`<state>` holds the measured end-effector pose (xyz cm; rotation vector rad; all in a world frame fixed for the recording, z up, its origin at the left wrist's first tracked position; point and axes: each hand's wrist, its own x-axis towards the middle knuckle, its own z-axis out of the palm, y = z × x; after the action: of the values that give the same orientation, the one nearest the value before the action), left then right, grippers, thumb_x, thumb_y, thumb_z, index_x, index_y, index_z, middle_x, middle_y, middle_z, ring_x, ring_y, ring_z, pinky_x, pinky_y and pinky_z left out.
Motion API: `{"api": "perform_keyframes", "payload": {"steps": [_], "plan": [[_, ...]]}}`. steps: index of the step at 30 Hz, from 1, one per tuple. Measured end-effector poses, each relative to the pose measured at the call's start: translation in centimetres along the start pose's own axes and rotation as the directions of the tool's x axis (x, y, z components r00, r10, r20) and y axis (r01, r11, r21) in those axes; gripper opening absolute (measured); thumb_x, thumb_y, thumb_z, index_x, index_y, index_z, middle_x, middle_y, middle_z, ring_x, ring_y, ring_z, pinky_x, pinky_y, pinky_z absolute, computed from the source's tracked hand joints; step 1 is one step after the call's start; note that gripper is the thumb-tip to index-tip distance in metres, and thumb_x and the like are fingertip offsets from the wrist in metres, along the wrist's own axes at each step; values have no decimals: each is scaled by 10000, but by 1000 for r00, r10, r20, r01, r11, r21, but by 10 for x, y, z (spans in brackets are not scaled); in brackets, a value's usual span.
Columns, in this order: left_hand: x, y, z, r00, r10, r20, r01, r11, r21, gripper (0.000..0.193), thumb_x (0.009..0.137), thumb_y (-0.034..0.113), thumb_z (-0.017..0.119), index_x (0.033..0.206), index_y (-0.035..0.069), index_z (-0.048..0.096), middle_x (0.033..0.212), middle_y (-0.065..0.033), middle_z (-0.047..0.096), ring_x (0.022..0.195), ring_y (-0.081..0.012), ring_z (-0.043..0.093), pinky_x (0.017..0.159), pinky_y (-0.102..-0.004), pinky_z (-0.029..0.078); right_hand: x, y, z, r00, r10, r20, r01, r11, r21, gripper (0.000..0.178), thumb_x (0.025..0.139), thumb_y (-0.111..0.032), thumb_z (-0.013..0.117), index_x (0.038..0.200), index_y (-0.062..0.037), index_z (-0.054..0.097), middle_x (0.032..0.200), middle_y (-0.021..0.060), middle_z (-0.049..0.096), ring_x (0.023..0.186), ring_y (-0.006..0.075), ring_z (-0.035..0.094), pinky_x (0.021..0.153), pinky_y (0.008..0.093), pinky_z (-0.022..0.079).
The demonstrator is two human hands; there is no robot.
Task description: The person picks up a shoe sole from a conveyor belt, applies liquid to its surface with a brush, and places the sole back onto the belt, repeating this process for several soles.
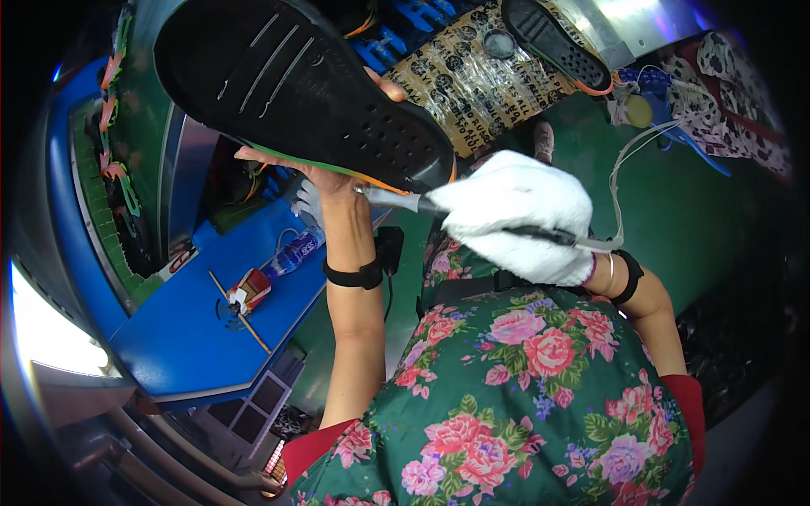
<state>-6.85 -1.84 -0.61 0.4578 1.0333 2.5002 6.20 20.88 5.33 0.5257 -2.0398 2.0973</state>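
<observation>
Floral green apron cloth (506, 379) runs off the lower edge. Beyond it, the white-gloved right hand (515, 215) is closed around a slim metal tool (392, 198) (its pale hose (618, 190) loops away to the right). The bare left hand (329, 179), partly hidden, clasps a black shoe sole (312, 93), cut off above. Farther away, a blue table (177, 350) bears a bottle (295, 251) near a red box (255, 285); their contents are hard to make out.
</observation>
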Motion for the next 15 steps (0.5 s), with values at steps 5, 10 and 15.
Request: {"api": "perform_keyframes", "payload": {"steps": [5,10,15], "plan": [[3,-3,13,999,2,41,4,990,-144,1388,577,1072,403,1280,-116,544,1131,-231,641,1066,-382,651,1018,-532,508,-11,10,-9,985,108,-133,-108,994,5,164,805,-11,797,965,-46,801,1027,131,783,907,254,750,807,355,589],[8,-3,30,991,3,136,14,991,-129,1385,567,1074,418,1264,-114,560,1109,-214,632,1030,-367,662,994,-514,514,-17,8,-15,993,78,-89,-90,987,-133,191,803,-19,804,991,-54,795,1019,122,781,863,249,739,774,358,584],[15,0,34,984,-25,178,40,996,-77,1389,547,1079,431,1239,-116,576,1091,-205,621,994,-367,671,976,-505,512,-16,3,-12,1000,6,-25,-8,995,-101,207,790,-29,828,992,-65,797,1001,111,782,826,226,728,719,331,573]]}}
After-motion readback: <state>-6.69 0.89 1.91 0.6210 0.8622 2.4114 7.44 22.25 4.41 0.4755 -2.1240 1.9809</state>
